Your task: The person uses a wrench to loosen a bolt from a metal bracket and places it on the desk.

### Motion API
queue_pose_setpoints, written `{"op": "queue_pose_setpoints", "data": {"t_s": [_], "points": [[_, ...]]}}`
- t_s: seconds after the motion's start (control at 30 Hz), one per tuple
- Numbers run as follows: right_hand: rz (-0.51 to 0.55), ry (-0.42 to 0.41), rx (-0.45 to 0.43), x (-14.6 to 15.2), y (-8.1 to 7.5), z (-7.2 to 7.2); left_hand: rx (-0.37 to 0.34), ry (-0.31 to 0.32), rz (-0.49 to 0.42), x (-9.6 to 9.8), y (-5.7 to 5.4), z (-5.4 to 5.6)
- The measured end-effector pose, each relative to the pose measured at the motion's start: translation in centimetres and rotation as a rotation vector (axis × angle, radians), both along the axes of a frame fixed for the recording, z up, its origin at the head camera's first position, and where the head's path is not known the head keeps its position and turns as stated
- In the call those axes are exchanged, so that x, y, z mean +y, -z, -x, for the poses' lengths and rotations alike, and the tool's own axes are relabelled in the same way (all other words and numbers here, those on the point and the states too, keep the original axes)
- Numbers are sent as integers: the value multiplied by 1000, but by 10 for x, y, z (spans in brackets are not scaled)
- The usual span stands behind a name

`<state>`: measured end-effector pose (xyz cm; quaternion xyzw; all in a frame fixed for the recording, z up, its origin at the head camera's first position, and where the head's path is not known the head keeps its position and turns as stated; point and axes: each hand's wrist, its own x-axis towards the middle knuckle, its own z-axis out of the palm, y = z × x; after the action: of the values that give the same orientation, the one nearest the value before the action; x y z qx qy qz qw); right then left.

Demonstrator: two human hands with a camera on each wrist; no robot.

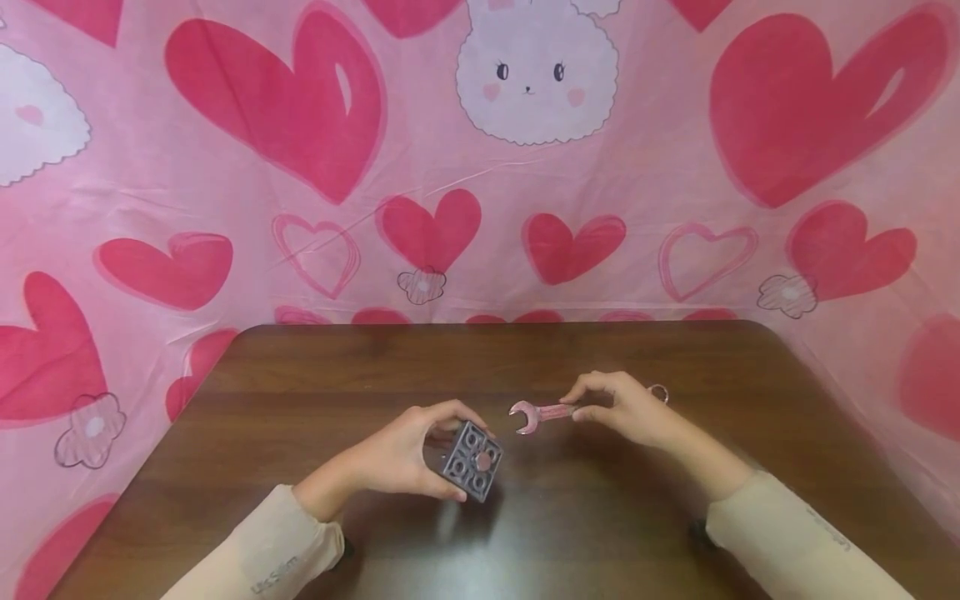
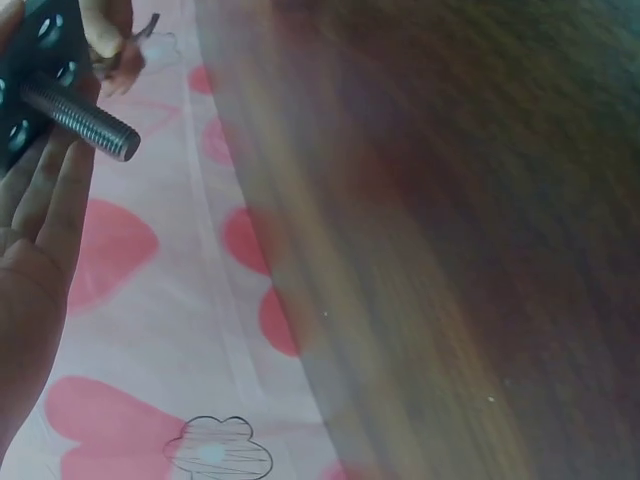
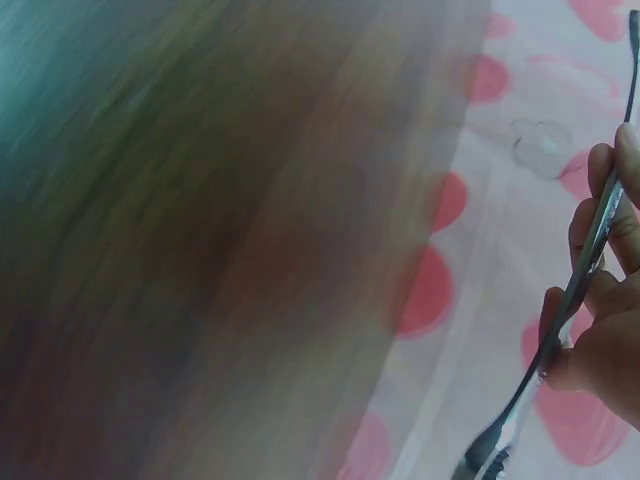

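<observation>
My left hand grips a dark grey square plate by its edges, thumb below and fingers above. Several round holes show in the plate's face, along with a bolt head. From the plate's other side, in the left wrist view, the bolt's threaded shank sticks out. A combination wrench is pinched in my right hand. Its open-ended jaw points toward the plate, a short gap apart from it, and its ring end shows beyond the hand. The right wrist view shows the wrench edge-on along the fingers.
Both hands are above a dark brown wooden table with rounded far corners. Behind it hangs a pink cloth printed with hearts, flowers and animal faces. Light reflects off the tabletop near the front.
</observation>
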<state>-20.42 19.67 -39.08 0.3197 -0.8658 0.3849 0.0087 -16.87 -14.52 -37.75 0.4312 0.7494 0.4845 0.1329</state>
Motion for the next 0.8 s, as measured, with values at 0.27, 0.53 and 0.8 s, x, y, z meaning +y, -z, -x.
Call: {"op": "queue_pose_setpoints", "data": {"t_s": [0.27,0.53,0.8], "points": [[-126,9,-64,20,16,15,6,-119,-99,-1,1,0],[-185,-65,-78,28,34,22,-25,-175,-150,0,3,-3],[-171,-119,-51,28,39,23,-24,-173,-204,4,7,-4]]}}
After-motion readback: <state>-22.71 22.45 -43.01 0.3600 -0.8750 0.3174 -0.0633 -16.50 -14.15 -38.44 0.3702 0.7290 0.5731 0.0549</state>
